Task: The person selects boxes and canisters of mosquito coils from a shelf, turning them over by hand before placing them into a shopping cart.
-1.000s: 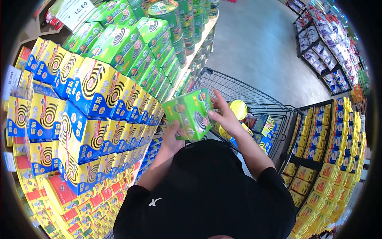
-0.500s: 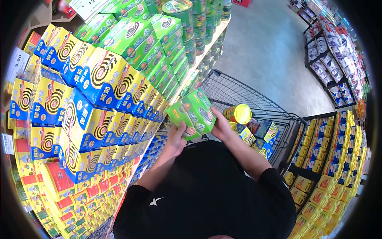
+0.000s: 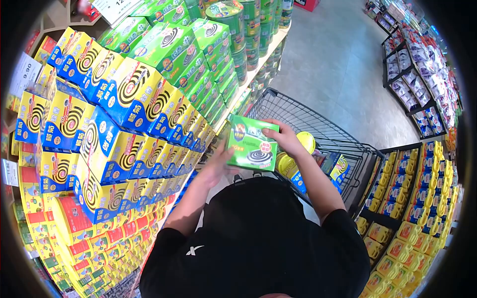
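A green mosquito coil box (image 3: 253,145) is held in front of my chest, its broad face with a black spiral turned up toward me. My right hand (image 3: 284,139) grips its right side, thumb lying over the upper right corner. Along the left edge, my left hand (image 3: 218,161) is closed against the box, blurred by motion, its fingers partly hidden. Just beyond the box stands a black wire shopping cart (image 3: 318,119). Inside the cart are a yellow-lidded tub (image 3: 305,142) and several blue and yellow boxes (image 3: 339,167), partly covered by my right forearm.
On the left, a display holds stacked blue and yellow coil boxes (image 3: 131,94), green coil boxes (image 3: 174,47) and green tins (image 3: 226,20). Shelves of yellow bottles (image 3: 402,238) rise at the right. Farther off, a rack of packaged goods (image 3: 410,74) borders the grey floor (image 3: 328,54).
The green box has turned in my hands, so its spiral face now points up at me. My right thumb has come over its top, and my left hand has shifted along its side.
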`<state>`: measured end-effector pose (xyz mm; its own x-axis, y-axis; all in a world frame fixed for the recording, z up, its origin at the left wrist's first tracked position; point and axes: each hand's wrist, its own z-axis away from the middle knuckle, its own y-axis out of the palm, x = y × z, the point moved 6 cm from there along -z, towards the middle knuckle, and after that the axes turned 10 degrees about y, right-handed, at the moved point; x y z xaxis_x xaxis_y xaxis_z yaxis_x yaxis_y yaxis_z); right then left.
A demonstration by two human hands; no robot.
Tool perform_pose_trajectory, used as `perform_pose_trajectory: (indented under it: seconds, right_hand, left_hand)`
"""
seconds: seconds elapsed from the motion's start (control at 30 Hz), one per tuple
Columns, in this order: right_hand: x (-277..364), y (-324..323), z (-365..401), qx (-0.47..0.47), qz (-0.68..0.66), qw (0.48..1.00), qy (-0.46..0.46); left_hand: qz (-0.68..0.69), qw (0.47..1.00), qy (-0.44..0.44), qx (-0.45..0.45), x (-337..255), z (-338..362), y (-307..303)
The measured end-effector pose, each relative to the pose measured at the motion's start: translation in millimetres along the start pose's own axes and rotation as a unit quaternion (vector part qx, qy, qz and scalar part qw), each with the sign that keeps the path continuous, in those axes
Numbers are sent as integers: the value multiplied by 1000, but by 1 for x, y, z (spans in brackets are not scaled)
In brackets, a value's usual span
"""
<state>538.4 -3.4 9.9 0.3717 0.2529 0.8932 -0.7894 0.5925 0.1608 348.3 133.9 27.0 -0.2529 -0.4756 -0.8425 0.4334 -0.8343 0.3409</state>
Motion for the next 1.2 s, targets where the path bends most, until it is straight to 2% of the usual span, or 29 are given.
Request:
perform_pose_trajectory:
  seconds: [0.03,0.17,0.2,0.23,0.3,0.4,0.47,0.57,0.6,0.67,0.77,0.83,0.9,0.97,1.07,1.17,1.2]
  right_hand:
    - [7,5,4,-7,12,1000,-26]
    - [7,16,20,-100,-4,992,-83]
    - [-2,18,22,-75,2,996,-47]
    - [-1,25,30,-82,38,993,-80]
    - [-2,35,46,-100,212,949,-208]
    - [12,53,66,-12,179,972,-151]
    - [6,45,57,-24,138,974,-178]
    - [3,28,46,-51,120,973,-193]
    - [6,22,45,-62,121,972,-193]
    - [18,5,36,-68,38,980,-184]
    - [71,-12,28,-71,-33,981,-177]
    - [113,-26,11,-97,0,969,-228]
    - [153,-42,-17,-79,-23,961,-263]
    - [202,-51,-38,-98,44,954,-278]
    - [263,-46,-74,-70,108,928,-350]
    - [292,-33,-114,-43,177,939,-292]
    - [299,-25,-127,-8,167,936,-311]
  left_hand:
    - [-39,999,-3,-16,4,1,1]
    - [92,995,15,-44,27,-4,-8]
    - [101,993,25,-57,25,-3,-6]
    - [109,991,35,-69,23,-2,-1]
    - [120,988,49,-89,19,-4,0]
    - [114,984,61,-120,18,-7,-1]
    - [95,982,74,-144,14,-9,5]
    - [55,984,125,-116,-13,-4,26]
    - [45,980,171,-90,-19,-7,29]
    - [24,964,261,-36,-28,-11,34]
    - [-14,952,305,15,-47,6,39]
    - [-5,947,321,-12,-46,11,35]
    - [15,946,322,-23,-39,18,26]
    - [29,954,297,-39,-30,25,15]
    - [50,959,271,-71,-17,42,4]
    - [73,959,255,-98,-1,56,-7]
    - [82,958,256,-102,4,60,-9]
